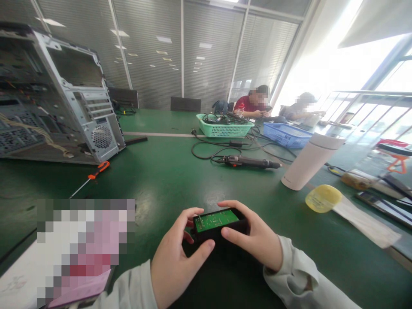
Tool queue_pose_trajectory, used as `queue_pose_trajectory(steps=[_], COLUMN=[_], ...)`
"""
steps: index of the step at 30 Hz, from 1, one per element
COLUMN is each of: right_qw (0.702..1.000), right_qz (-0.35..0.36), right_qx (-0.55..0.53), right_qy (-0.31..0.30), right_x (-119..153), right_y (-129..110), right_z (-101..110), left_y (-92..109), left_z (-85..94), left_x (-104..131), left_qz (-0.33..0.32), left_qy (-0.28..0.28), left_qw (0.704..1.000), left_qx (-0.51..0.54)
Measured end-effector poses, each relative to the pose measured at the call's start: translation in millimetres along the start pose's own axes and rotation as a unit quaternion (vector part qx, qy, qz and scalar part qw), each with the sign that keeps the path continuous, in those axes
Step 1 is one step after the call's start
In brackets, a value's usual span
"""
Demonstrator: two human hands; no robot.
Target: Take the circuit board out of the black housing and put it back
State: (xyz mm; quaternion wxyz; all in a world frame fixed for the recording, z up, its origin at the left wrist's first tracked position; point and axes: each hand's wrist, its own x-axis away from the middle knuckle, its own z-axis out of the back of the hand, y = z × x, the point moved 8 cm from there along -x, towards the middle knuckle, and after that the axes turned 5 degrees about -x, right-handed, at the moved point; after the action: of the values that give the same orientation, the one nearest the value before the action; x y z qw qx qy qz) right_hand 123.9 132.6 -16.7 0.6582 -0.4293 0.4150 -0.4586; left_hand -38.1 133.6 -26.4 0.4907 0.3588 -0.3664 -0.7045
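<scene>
Toward the near edge of the tabletop (167, 171), holding a black box (209, 235) with left hand (177, 251) and right hand (257, 231), green board (215, 220) up, pointing longways left to right, right end slightly farther away.

No lettering legible anywhere. Green circuit board (217, 220): pale specks, too small to read. Pale pink bottle (309, 165): tiny mark near base, unreadable. Yellow rounded item (323, 197): faint marking, blurred; no words or numbers made out.
</scene>
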Motion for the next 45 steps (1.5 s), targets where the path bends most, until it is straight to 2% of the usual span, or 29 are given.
queue_pose_trajectory(steps=[4, 7, 10, 14, 23, 29, 35, 40, 45], right_qw=[0.995, 0.976, 0.956, 0.947, 0.973, 0.987, 0.994, 0.997, 0.996], right_qz=[0.056, 0.083, 0.109, 0.123, 0.082, 0.038, 0.007, -0.016, -0.04], right_qx=[0.08, 0.189, 0.264, 0.288, 0.207, 0.151, 0.092, 0.061, 0.026], right_qy=[-0.029, -0.064, -0.07, -0.065, -0.061, -0.044, -0.052, -0.032, -0.07], right_x=[1, 2, 3, 5, 3, 1, 0, 1, 2], right_y=[-15, -24, -31, -36, -24, -15, -12, -5, 3], right_z=[5, 1, -1, -2, 4, 5, -1, -2, -13], left_y=[11, 18, 16, 10, 0, -7, -5, -3, 4], left_z=[0.5, 2.1, 2.4, 1.6, 0.8, -3.2, -5.0, -5.2, -8.6], left_x=[2, 3, 1, -1, -8, -11, -7, -7, -3], left_qz=[-0.062, -0.105, -0.087, -0.061, -0.056, -0.001, 0.043, 0.055, 0.018], left_qy=[-0.005, 0.003, 0.004, -0.001, -0.015, -0.036, -0.042, -0.053, -0.081], left_qw=[0.997, 0.993, 0.995, 0.998, 0.996, 0.991, 0.983, 0.986, 0.995], left_qx=[-0.039, -0.051, -0.046, 0.009, 0.069, 0.129, 0.173, 0.148, 0.046])
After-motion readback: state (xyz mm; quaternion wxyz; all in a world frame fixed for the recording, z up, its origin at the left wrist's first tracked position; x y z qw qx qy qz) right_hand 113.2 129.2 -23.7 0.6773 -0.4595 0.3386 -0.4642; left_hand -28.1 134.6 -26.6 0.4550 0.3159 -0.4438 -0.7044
